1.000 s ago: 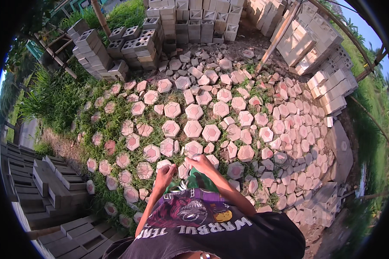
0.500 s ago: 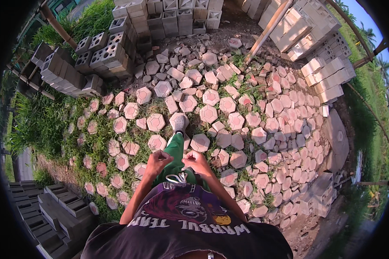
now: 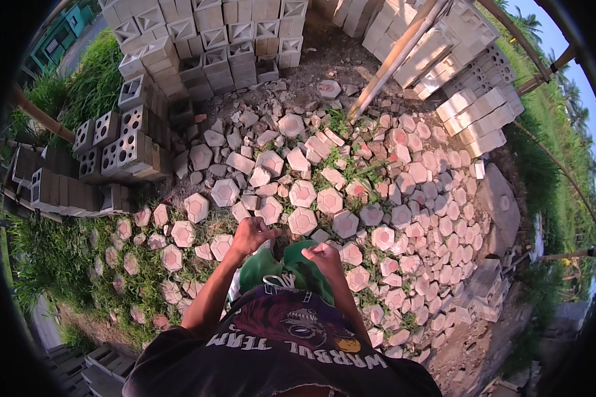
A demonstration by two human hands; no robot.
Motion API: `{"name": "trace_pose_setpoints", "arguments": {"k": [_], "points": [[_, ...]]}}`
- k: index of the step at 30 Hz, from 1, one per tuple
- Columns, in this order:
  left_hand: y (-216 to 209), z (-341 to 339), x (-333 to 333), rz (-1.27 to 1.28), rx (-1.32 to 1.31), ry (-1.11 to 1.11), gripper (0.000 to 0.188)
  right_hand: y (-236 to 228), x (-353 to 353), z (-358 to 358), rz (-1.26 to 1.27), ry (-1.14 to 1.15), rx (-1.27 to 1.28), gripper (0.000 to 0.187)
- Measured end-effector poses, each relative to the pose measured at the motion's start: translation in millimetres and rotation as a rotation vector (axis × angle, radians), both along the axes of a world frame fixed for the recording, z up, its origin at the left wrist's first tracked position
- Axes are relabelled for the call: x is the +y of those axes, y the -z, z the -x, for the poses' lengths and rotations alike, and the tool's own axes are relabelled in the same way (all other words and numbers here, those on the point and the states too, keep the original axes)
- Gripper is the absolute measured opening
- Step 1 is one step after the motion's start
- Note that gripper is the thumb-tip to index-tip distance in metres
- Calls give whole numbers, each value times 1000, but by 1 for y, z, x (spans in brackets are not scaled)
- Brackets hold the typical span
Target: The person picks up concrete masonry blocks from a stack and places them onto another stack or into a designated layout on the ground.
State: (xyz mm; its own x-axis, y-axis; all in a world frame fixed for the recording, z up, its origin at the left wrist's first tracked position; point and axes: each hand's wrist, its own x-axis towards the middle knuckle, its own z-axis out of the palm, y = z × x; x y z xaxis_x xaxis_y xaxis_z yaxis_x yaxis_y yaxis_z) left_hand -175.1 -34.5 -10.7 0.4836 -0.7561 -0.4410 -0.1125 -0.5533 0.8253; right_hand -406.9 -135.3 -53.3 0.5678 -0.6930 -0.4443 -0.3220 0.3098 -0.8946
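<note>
My left hand (image 3: 250,237) is held out in front of my waist, its fingers curled in and the thumb side turned toward the middle. Nothing shows in it. Lower and to the right, my right hand (image 3: 324,257) is also closed, thumb against the curled fingers, with no object visible. The two hands are apart. Beneath and between them are my green shorts (image 3: 291,261) with a white drawstring (image 3: 279,280). Below the hands and beyond, hexagonal paving stones (image 3: 302,221) in grey and pink lie on the ground.
Stacked hollow concrete blocks (image 3: 134,142) stand at the left, with taller block stacks (image 3: 218,63) behind. More pale blocks (image 3: 481,118) are piled at the right, past a slanting pole (image 3: 398,58). Rubble (image 3: 235,137) and grass (image 3: 66,255) lie among the pavers.
I have moved forward, so the block stacks and pavers sit nearer and lower in view. Both hands stay closed in front of me, slightly farther apart; my forward shoe is no longer visible.
</note>
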Motion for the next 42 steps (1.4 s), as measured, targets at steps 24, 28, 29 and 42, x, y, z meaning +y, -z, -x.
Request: {"name": "trace_pose_setpoints", "arguments": {"k": [24, 28, 29, 42], "points": [[53, -137, -392, 124, 271, -467, 52, 32, -498, -177, 56, -391, 343, 43], [68, -175, -430, 176, 420, -559, 52, 21, -548, -240, 50, -478, 468, 39], [83, -188, -443, 181, 431, -563, 52, 40, -569, -247, 2, -482, 456, 38], [213, -416, -618, 37, 543, -913, 47, 141, -801, -505, -178, -575, 834, 25]]}}
